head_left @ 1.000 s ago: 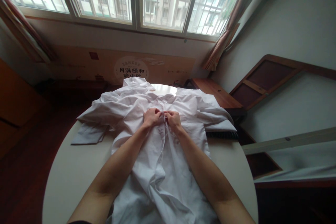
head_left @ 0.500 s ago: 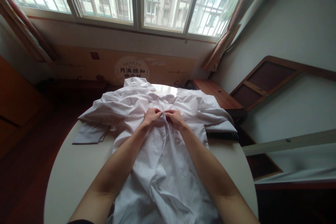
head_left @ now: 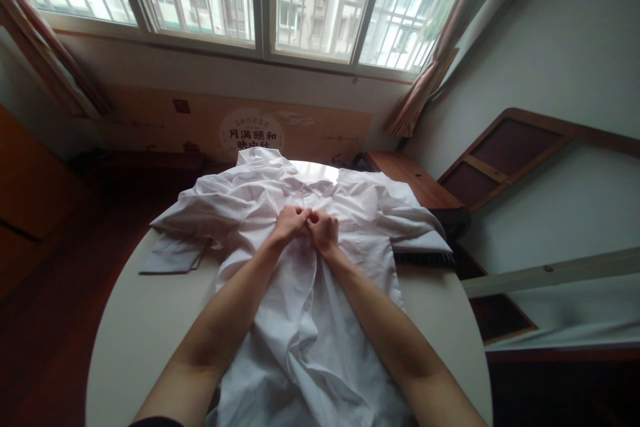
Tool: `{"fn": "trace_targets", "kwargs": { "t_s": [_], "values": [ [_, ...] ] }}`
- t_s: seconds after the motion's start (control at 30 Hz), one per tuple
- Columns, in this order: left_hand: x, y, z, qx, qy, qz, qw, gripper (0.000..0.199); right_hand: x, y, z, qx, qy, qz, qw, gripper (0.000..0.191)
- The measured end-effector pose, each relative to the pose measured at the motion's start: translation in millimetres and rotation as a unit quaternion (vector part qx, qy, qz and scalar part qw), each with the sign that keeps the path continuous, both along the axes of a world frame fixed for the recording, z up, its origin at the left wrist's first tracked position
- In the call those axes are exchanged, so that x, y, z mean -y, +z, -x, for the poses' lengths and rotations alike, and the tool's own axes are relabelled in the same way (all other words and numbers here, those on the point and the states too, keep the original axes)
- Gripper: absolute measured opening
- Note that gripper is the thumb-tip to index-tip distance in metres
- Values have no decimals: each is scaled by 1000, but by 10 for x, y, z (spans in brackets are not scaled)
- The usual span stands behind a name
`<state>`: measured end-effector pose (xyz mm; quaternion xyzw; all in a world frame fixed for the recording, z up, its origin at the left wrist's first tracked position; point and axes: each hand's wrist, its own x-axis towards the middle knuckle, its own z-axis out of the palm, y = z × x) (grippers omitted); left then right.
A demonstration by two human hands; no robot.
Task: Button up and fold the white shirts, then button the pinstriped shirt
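On a round pale table [head_left: 150,320] below a window [head_left: 317,7], a white shirt [head_left: 295,300] lies spread front side up, its collar [head_left: 301,181] toward the far end and its crumpled lower part running out of the bottom of the frame. At the upper chest, just below the collar, a person's left hand [head_left: 293,221] and right hand [head_left: 323,230] meet over the front opening, fingers curled in, thumbs and forefingers drawn together with scarcely a gap, apparently pinching the shirt's front edges; whether a button sits between the fingertips cannot be told, as the knuckles hide it. The cloth looks light, thin and soft, sinking into loose creases, so it should yield to a gentle pull, bunch easily and hold little shape of its own. Nothing about it seems fragile or especially slippery, though a hard tug could drag the whole garment across the smooth tabletop. The front band, likely the firmest part within reach, offers the surest hold, taken between thumb and fingertip on either side of the opening. A folded grey cloth [head_left: 167,257] lies at left, and a dark ridged object [head_left: 425,259] shows beneath the shirt at right.
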<state>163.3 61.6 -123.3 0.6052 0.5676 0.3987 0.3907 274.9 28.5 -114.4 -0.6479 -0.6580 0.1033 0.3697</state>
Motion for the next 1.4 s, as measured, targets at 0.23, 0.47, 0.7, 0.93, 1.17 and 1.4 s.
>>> {"fn": "trace_targets", "kwargs": {
  "t_s": [0.23,0.47,0.7,0.93,1.17,1.4],
  "values": [
    [1,2,3,41,17,-7,999,24,33,12,39,14,-19,-11,1000,18],
    [-13,-37,-6,106,30,-3,994,24,-5,-33,-9,-69,-11,-26,997,17],
    [-49,-78,-61,149,46,-20,988,20,-41,-47,-51,-164,9,-24,986,17],
    [-19,-89,-120,111,67,-40,991,14,-11,-24,-82,-197,28,1,980,19],
    [51,-20,-130,22,49,-74,996,10,5,15,-73,-24,1,-11,1000,16],
    [131,60,-156,-61,41,-121,990,16,-13,100,-58,-6,-37,34,999,17]
  ]
}}
